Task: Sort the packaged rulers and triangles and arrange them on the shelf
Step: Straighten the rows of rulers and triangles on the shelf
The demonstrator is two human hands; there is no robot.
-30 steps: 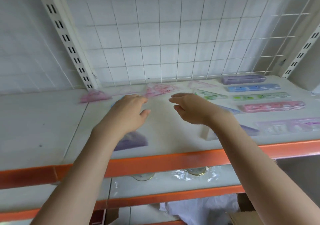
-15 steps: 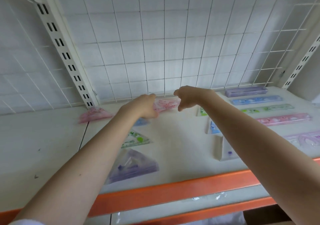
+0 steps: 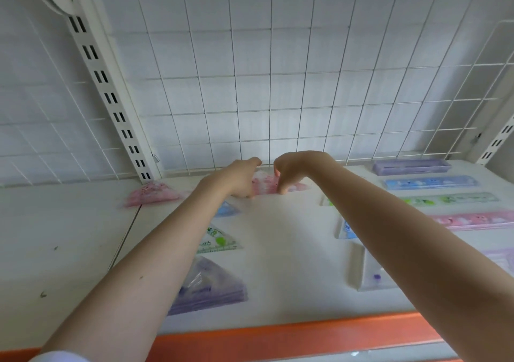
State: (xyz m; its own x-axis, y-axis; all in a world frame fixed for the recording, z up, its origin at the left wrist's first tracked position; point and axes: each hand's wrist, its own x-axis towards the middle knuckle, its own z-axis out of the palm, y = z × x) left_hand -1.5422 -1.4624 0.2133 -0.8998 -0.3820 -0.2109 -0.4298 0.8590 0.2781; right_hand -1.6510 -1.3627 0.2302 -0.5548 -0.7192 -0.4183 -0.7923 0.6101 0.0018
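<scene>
Pink triangle pack at shelf back, between left hand and right hand; curled fingers pinching its edges

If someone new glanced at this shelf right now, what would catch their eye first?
Both hands meet at the back of the shelf: the left hand and right hand are on a pink packaged triangle beside the wire grid. To the right, packaged rulers lie in a neat column, a purple ruler rearmost. The orange shelf edge runs along the front.
</scene>
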